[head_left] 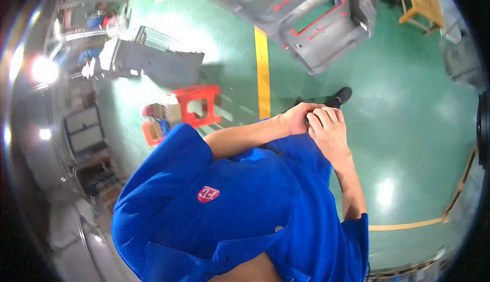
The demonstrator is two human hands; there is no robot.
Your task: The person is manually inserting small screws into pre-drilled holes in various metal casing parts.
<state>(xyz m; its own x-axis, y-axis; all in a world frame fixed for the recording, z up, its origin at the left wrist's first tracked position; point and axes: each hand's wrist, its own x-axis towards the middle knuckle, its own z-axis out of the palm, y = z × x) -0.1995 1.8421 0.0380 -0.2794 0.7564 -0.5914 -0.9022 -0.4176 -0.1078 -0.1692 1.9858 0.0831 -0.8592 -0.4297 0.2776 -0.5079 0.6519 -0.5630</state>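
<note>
My left hand (296, 118) and my right hand (329, 131) meet in front of my body, just below my black shoe (343, 95) in the picture. The left fingers are curled inward and partly covered by the right ones. Bent fingers of my right hand close over the left fingertips. A small dark spot shows between the hands, too small and too covered to name. Beyond them is a large grey moulded part (319, 55) with red-edged openings, apart from both hands.
A red plastic stool (186, 98) with small items beside it stands to the left. Behind it is a dark grey panel-like piece (158, 63). A yellow line (262, 67) crosses the green floor. At the far right stands a yellow wooden stool (426, 6).
</note>
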